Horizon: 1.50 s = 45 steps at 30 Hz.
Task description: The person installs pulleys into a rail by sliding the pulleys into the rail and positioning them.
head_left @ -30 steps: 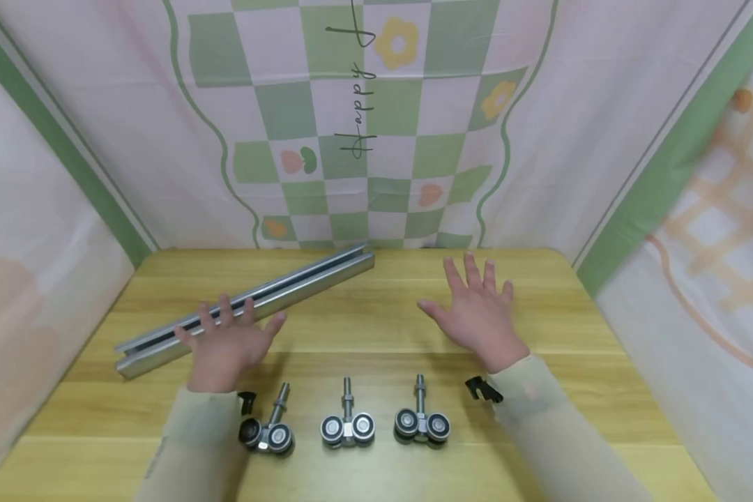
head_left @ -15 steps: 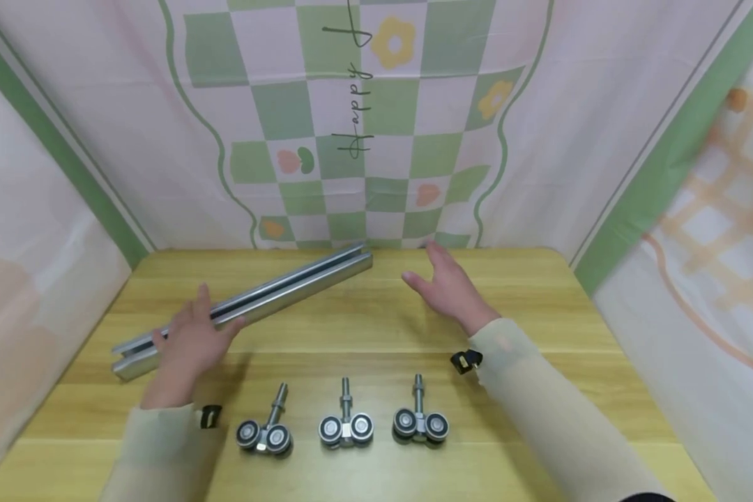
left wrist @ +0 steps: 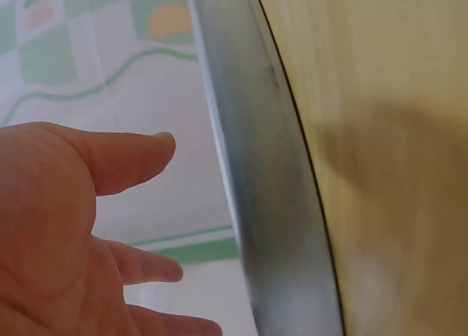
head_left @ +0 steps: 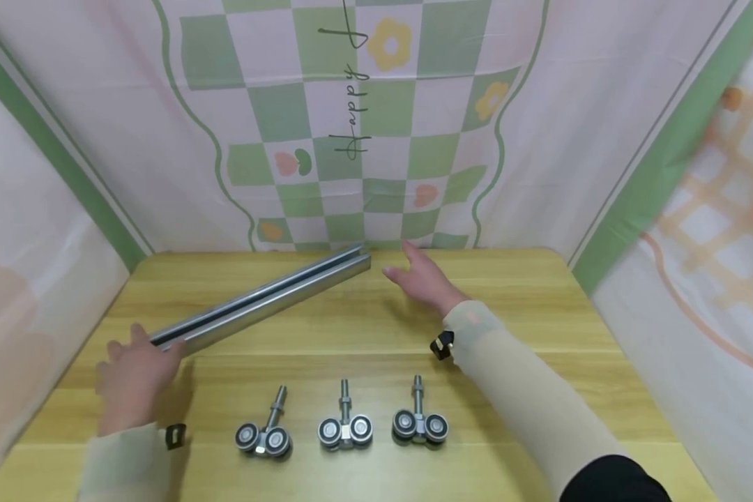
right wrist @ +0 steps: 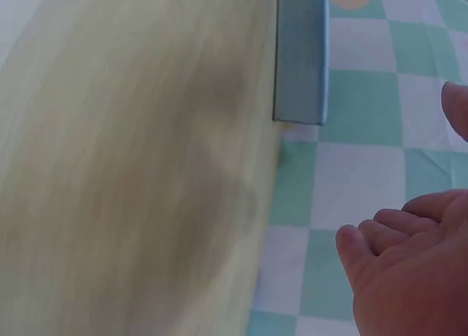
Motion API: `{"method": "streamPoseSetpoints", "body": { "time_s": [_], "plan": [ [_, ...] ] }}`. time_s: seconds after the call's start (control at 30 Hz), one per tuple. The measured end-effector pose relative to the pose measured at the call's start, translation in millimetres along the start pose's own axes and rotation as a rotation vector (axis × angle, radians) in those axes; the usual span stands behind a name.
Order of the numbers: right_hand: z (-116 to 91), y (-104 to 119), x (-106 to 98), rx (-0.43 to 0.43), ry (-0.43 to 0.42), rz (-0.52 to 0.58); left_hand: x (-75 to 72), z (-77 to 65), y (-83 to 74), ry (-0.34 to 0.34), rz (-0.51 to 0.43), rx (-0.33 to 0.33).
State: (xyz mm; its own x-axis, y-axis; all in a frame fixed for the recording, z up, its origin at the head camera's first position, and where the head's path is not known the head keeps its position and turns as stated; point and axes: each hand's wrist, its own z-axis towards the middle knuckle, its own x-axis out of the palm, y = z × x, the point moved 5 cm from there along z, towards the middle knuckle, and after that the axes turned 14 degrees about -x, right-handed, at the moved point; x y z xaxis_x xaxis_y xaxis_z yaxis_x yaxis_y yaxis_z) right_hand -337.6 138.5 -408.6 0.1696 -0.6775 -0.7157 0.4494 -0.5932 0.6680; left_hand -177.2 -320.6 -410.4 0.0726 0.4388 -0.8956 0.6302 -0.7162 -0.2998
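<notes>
A metal channel rail (head_left: 279, 302) with a slot along its top lies slantwise across the back left of the table. Over its left end is my left hand (head_left: 134, 380), fingers spread, hiding that end in the head view. The left wrist view has this thumb and fingers (left wrist: 139, 160) apart from the rail's side. To the right of the rail's far end hovers my right hand (head_left: 423, 282), its fingers extended and nothing in it. In the right wrist view a gap separates it from the rail end (right wrist: 301, 65).
Three twin-wheeled roller trolleys with threaded bolts stand in a row at the front: left (head_left: 261, 441), middle (head_left: 345, 436) and right (head_left: 420, 427). Printed cloth (head_left: 533, 174) encloses the wooden table (head_left: 508, 446) at the back and sides.
My left hand has moved left and nearer along the rail to its left end. My right hand has turned and moved left toward the rail's far end. Rail and trolleys stay put.
</notes>
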Motion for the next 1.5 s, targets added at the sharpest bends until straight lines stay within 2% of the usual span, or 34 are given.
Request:
{"method": "streamPoseSetpoints", "body": {
  "time_s": [0.2, 0.47, 0.77, 1.0, 1.23, 1.5],
  "plan": [
    [11, -3, 17, 0.012, 0.038, 0.018, 2.5, 9.2, 12.7, -0.005, 0.004, 0.007],
    [21, -10, 26, 0.032, 0.074, 0.013, -0.5, 10.0, 12.1, -0.026, 0.007, 0.017],
    [26, -13, 37, 0.042, 0.118, 0.037, 4.0, 9.3, 5.7, 0.078, 0.129, 0.038],
    [29, -9, 47, 0.027, 0.146, 0.042, 9.8, 6.8, 6.2, 0.133, 0.102, -0.013],
    [35, -7, 53, 0.007, 0.137, 0.024, 11.5, 7.4, 7.1, 0.117, 0.100, -0.026],
    [39, -6, 59, -0.024, 0.139, 0.052, 14.2, 10.5, 8.8, 0.112, 0.085, -0.038]
  ]
}}
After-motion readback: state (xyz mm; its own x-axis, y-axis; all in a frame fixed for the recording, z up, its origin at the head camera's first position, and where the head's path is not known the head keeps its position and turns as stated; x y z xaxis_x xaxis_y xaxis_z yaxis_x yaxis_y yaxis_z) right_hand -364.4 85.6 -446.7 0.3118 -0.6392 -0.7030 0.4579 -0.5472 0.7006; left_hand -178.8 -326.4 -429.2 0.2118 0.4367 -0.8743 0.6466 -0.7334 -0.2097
